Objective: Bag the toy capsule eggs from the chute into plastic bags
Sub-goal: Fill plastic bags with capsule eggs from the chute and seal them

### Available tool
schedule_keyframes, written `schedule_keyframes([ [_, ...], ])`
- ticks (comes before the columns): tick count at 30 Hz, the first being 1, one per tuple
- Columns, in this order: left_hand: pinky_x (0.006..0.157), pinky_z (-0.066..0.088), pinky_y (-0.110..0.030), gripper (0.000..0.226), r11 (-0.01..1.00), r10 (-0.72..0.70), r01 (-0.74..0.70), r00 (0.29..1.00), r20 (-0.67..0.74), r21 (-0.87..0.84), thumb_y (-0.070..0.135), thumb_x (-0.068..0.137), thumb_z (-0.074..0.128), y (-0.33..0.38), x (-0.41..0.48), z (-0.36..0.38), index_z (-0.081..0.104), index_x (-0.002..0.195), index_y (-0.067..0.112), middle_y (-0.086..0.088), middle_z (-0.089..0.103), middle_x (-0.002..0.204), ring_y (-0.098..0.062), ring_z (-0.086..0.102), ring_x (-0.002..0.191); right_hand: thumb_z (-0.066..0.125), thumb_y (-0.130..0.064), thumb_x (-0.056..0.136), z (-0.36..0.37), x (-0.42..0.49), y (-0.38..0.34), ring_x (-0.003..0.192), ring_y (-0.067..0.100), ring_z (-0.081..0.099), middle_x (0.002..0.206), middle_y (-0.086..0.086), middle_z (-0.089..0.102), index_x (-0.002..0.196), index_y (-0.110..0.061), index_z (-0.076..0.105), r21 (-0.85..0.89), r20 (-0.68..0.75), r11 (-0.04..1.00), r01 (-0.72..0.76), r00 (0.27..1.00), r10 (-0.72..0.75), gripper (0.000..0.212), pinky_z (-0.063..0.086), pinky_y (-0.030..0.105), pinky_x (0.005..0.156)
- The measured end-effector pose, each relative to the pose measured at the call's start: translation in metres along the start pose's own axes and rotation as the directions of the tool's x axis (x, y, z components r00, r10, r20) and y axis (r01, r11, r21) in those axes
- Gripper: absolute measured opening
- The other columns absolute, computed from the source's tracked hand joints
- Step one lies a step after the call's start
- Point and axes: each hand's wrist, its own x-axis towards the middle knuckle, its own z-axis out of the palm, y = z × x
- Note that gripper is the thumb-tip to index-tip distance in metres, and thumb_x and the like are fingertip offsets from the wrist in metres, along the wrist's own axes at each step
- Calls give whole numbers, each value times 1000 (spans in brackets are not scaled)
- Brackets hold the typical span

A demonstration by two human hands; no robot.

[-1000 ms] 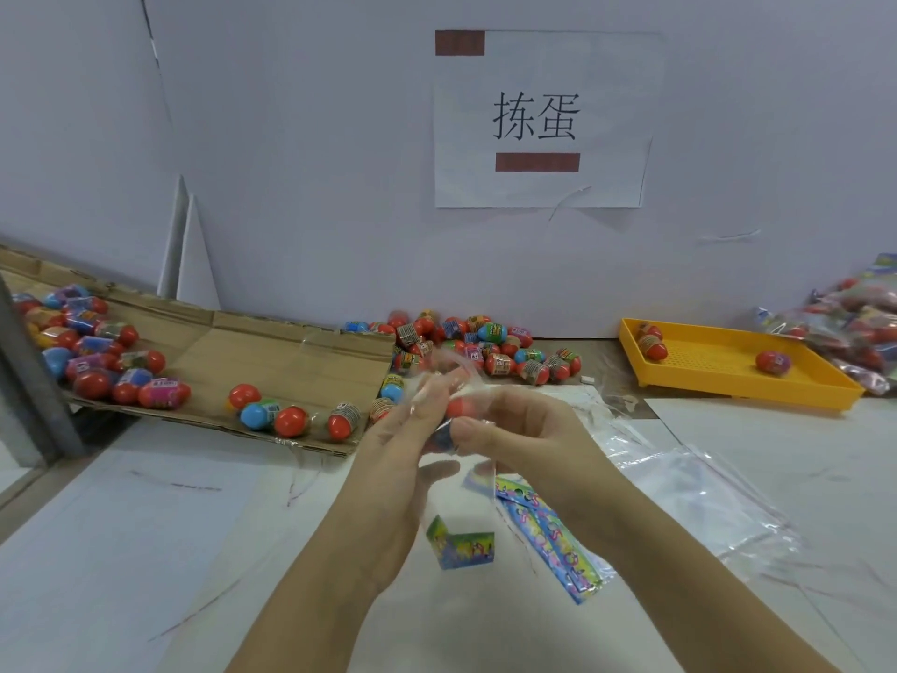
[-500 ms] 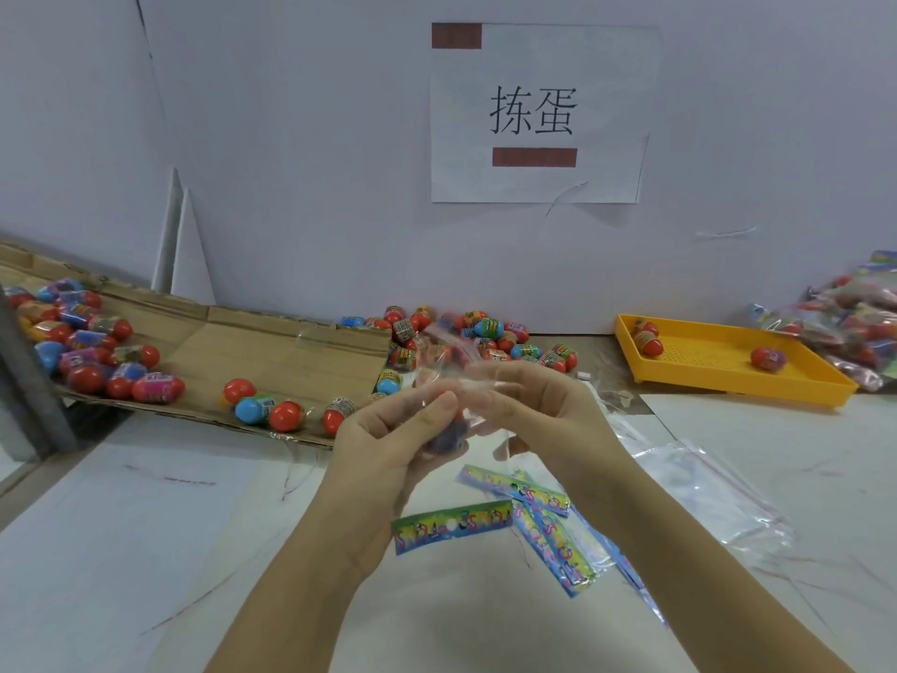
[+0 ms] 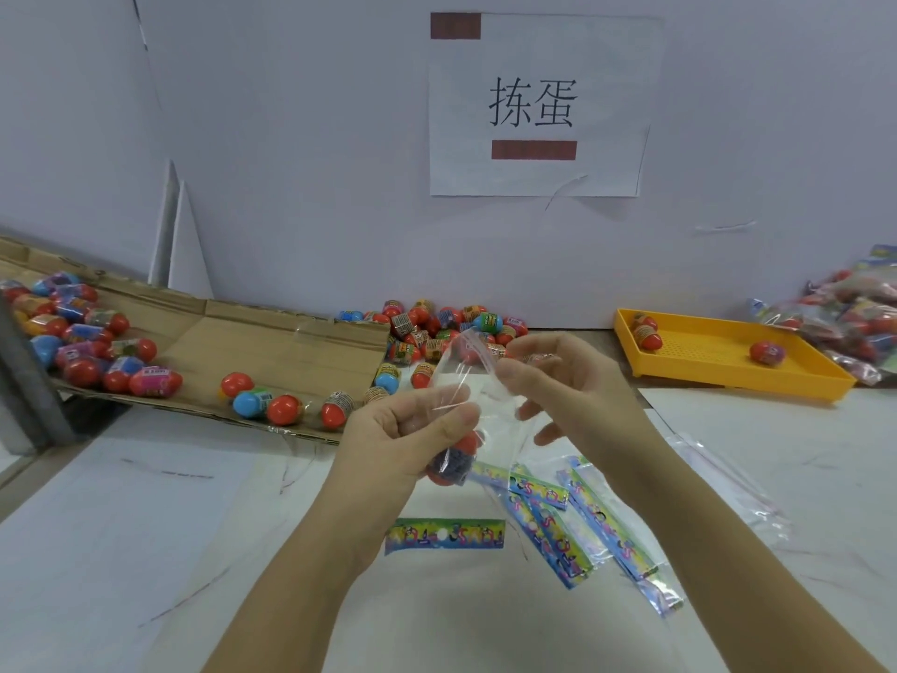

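Egg (image 3: 454, 461) in clear bag (image 3: 466, 381): partly hidden under the left grip (image 3: 407, 439); print blurred, one egg or two not resolvable. Right grip (image 3: 563, 381): fingertips veiled by plastic. Chute (image 3: 242, 342), far left of the grips: cut by frame edge. Bagged pile (image 3: 854, 323), far right: cut off, smeared. Labels on loose eggs (image 3: 437, 332) beyond the grips: too small to read.

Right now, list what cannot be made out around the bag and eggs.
Head view:
Egg: partly hidden by the left hand and the creased plastic bag; label unreadable.
Filled bags: cut off by the right edge; count unknown.
Chute: runs off the left edge; upper eggs unseen.
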Motion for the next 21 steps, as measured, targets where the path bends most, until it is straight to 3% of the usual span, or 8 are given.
schedule_keyframes([
  [3,66,57,-19,31,999,26,-27,999,20,33,27,66,75,-1,0,-1,75,96,20,-3,77,84,-14,74,78,69,-35,83,-5,0,0,60,7,66,74,-7,71,87,-26,70,-152,141,985,-81,985,103,10,51,20,51],
  [7,63,59,-22,28,999,-7,4,997,78,37,27,58,75,0,-1,-2,77,85,18,-7,77,86,-19,75,78,65,-23,89,-20,1,-3,61,7,65,73,-6,72,83,-23,72,-148,162,988,-40,985,64,9,50,19,51],
  [11,58,57,-21,30,999,-40,37,993,110,30,32,52,76,0,-1,-2,79,77,16,-8,77,85,-19,75,74,54,-7,93,-29,7,-3,59,12,63,71,-4,70,99,-22,70,78,-97,997,3,995,4,22,49,24,47],
  [13,59,58,-23,34,999,-32,36,996,87,-39,33,54,76,-2,1,-2,79,82,14,-9,77,90,-21,75,80,63,-24,89,-29,9,-2,67,14,63,83,-3,69,113,-25,62,157,-184,988,10,983,20,25,50,28,48],
  [15,62,59,-27,34,993,-29,32,999,26,-118,30,63,74,-4,3,-2,77,93,13,-8,77,95,-22,74,87,74,-56,67,-24,7,-2,72,18,67,94,2,67,123,-25,53,139,-18,984,-113,993,117,66,52,32,50],
  [17,63,59,-27,34,979,-38,29,999,-39,-199,27,69,70,-5,5,-1,75,98,10,-8,77,95,-20,74,87,81,-65,52,-14,2,-2,72,18,70,94,0,69,120,-31,50,-10,208,973,-230,951,227,82,53,31,51],
  [19,60,59,-27,32,969,-13,-3,998,-63,-246,28,69,69,-4,6,-1,77,94,10,-8,76,96,-19,74,82,84,-58,54,-1,-2,1,70,14,71,88,-3,73,108,-35,58,-81,301,974,-209,927,224,64,54,28,52],
  [21,59,56,-27,34,970,21,-31,999,-43,-240,30,69,70,-4,6,-2,78,95,11,-11,76,99,-19,72,77,81,-43,69,9,-3,5,65,11,68,81,-4,74,91,-32,70,-2,259,993,-117,959,113,28,54,25,51],
])
